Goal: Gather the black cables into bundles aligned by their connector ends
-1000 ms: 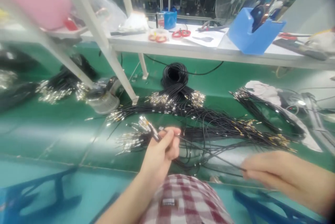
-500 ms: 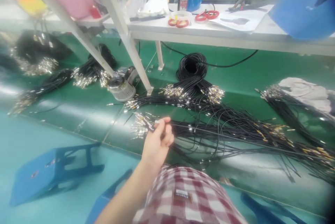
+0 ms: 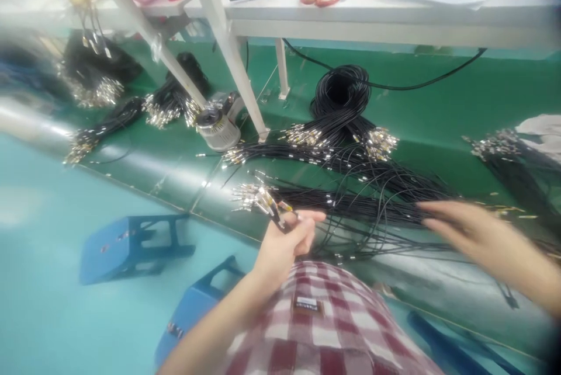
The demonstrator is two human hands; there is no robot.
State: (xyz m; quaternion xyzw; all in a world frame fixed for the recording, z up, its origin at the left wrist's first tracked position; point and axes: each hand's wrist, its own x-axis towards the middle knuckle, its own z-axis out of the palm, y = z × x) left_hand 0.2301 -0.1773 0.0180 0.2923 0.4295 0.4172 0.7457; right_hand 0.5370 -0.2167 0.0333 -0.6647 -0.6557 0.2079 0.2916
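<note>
My left hand (image 3: 284, 243) is closed on a small bunch of thin black cables (image 3: 275, 211) just behind their metal connector ends, which stick up and to the left. My right hand (image 3: 464, 232) reaches in from the right with fingers stretched out over the spread of loose black cables (image 3: 377, 205) on the green bench mat (image 3: 438, 124); it is blurred, and nothing shows in its grip. A coiled cable bundle (image 3: 342, 91) with connector clusters lies farther back.
A white shelf (image 3: 350, 16) with red scissors and tape rolls runs across the top on slanted white legs (image 3: 228, 42). More cable bundles (image 3: 170, 103) and a metal tin (image 3: 217, 127) lie at left. Blue stools (image 3: 131, 240) stand on the teal floor below.
The view has tilted down and left. My right hand left the picture half a second ago and has come back in over the cables. The left hand keeps its bunch.
</note>
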